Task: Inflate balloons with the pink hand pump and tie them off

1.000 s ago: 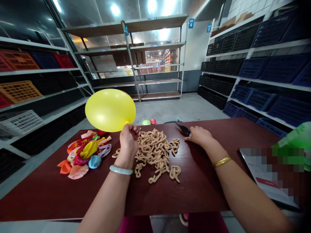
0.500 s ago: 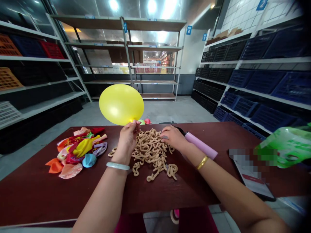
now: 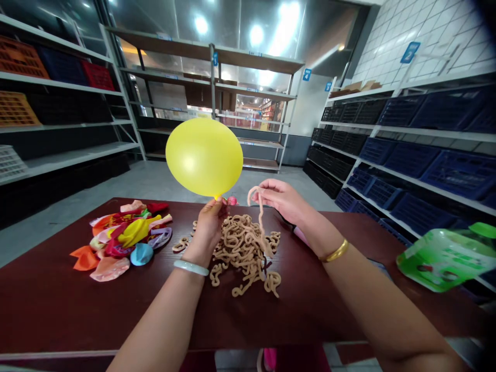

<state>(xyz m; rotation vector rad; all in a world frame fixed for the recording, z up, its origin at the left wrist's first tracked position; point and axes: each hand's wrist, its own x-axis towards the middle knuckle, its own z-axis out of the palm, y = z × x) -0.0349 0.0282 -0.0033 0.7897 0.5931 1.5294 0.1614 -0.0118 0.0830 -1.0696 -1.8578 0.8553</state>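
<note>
Fingers of the left hand (image 3: 210, 222) conceal the mouth of a yellow balloon (image 3: 204, 157), while the right forearm (image 3: 368, 284) covers most of a lilac tube (image 3: 300, 235). Lettering on a green package (image 3: 445, 258) blurs beyond reading; the frame's left edge crops a white crate (image 3: 10, 163).

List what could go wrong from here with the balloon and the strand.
The left hand pinches the yellow balloon only at its neck; if that grip slips, the balloon might escape or, if untied (I cannot tell), deflate.

The right hand holds up a tan strand that hangs down over the tangled pile, so it could snag or drag other pieces along.
</note>
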